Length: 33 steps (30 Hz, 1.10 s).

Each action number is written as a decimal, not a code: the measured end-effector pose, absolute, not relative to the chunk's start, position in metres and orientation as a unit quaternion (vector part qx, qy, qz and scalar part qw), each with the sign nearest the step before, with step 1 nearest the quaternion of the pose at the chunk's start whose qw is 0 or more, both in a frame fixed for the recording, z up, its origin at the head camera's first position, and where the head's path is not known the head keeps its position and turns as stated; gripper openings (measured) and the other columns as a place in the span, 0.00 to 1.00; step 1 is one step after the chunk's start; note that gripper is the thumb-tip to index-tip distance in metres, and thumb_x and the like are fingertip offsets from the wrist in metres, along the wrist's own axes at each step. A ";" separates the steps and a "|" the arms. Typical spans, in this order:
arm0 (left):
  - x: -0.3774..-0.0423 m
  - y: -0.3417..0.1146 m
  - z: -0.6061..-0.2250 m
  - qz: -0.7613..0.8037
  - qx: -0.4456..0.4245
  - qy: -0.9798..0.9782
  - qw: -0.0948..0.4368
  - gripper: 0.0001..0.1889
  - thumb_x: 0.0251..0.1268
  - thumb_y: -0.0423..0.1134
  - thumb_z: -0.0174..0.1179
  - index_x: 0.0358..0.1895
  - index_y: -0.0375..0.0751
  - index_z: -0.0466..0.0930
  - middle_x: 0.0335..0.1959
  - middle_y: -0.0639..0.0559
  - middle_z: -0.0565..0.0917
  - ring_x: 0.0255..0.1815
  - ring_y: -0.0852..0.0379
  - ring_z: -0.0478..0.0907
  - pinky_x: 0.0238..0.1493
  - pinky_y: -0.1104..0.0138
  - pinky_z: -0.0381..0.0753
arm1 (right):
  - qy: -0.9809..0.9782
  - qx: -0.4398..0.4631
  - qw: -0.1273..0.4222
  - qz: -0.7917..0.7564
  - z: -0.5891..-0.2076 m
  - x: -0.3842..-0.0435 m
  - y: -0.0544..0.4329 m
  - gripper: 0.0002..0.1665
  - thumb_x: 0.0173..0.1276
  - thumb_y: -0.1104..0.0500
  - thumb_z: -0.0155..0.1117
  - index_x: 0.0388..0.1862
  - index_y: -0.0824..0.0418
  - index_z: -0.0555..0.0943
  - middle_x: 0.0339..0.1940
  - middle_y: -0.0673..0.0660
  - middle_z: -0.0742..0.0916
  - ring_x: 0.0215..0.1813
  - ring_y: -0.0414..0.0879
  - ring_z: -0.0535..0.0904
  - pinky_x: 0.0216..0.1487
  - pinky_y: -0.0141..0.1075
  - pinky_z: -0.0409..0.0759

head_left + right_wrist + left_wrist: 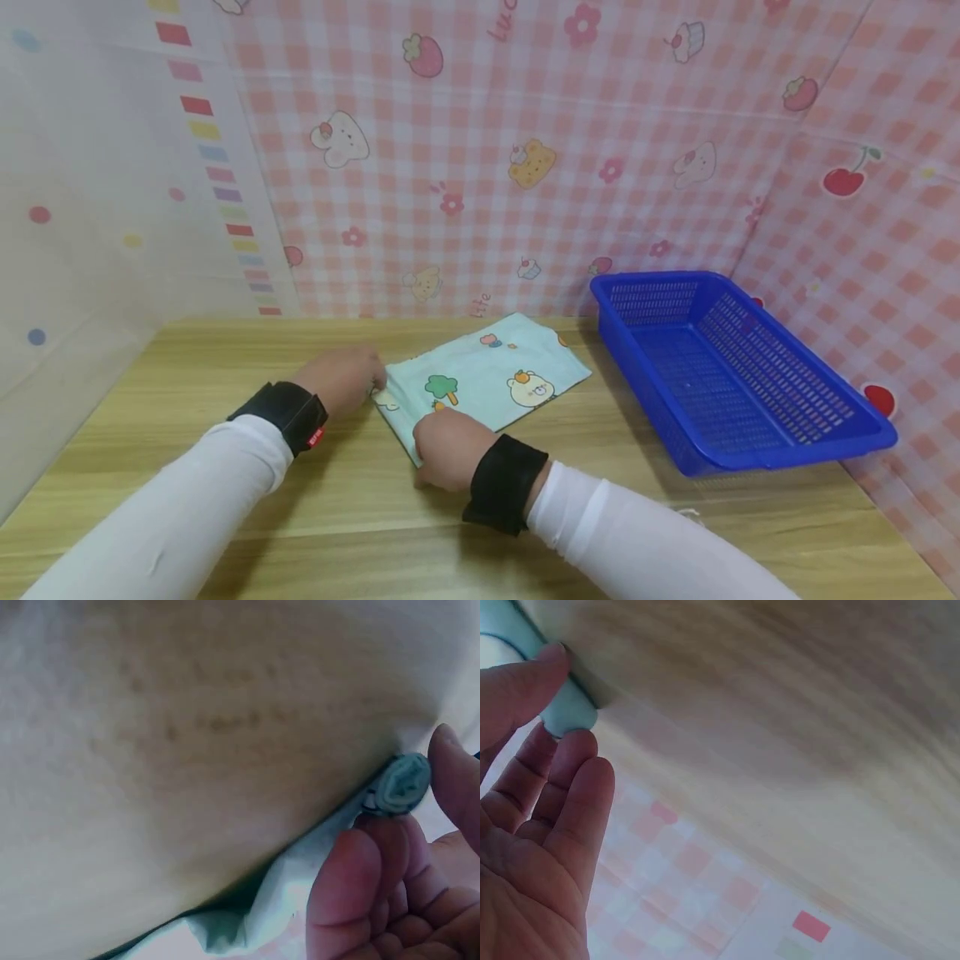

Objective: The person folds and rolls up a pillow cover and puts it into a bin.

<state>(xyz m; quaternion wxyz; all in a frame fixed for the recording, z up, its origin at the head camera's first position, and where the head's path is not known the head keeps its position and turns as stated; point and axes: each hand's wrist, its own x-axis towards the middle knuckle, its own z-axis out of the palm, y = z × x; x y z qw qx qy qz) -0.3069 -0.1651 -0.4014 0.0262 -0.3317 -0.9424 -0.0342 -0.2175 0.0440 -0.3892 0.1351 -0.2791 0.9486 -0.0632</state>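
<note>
A light-blue cloth (480,375) printed with a tree, a bear and other small pictures lies flat on the table, slanting up to the right. Its near-left edge is rolled, and the right wrist view shows the coiled end of the roll (403,784). My left hand (345,381) pinches the far end of this roll; in the left wrist view the thumb and fingertips sit on either side of the cloth tip (570,712). At the near end, my right hand (453,450) pinches the roll between thumb and fingers.
A blue plastic basket (652,392) with mesh sides stands on the right of the wooden table (360,533). Pink checked fabric (480,242) hangs behind the table and along its right side, with pale fabric (97,233) on the left.
</note>
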 end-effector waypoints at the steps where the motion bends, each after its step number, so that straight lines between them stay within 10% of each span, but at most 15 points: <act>1: -0.306 -0.165 -0.402 -0.033 -0.330 -0.943 0.029 0.16 0.62 0.21 0.62 0.40 0.46 0.93 0.41 0.50 0.87 0.44 0.52 0.84 0.51 0.56 0.86 | 0.950 -0.278 0.133 -0.060 -0.389 -0.217 0.043 0.15 0.66 0.52 0.78 0.27 0.55 0.81 0.21 0.45 0.79 0.26 0.39 0.72 0.30 0.30 0.71; 17: -0.304 -0.161 -0.398 -0.059 -0.327 -0.943 0.012 0.10 0.67 0.28 0.64 0.43 0.46 0.90 0.42 0.53 0.87 0.47 0.51 0.85 0.56 0.54 0.85 | 0.953 -0.232 0.163 -0.108 -0.392 -0.227 0.050 0.04 0.68 0.59 0.70 0.33 0.58 0.87 0.26 0.46 0.81 0.29 0.40 0.74 0.34 0.31 0.72; 33: -0.315 -0.157 -0.402 -0.088 -0.293 -0.951 -0.046 0.09 0.78 0.33 0.57 0.47 0.42 0.89 0.48 0.49 0.87 0.51 0.50 0.84 0.59 0.52 0.83 | 0.939 -0.138 0.238 -0.209 -0.387 -0.234 0.059 0.14 0.71 0.57 0.72 0.23 0.57 0.86 0.15 0.49 0.80 0.19 0.41 0.75 0.26 0.31 0.71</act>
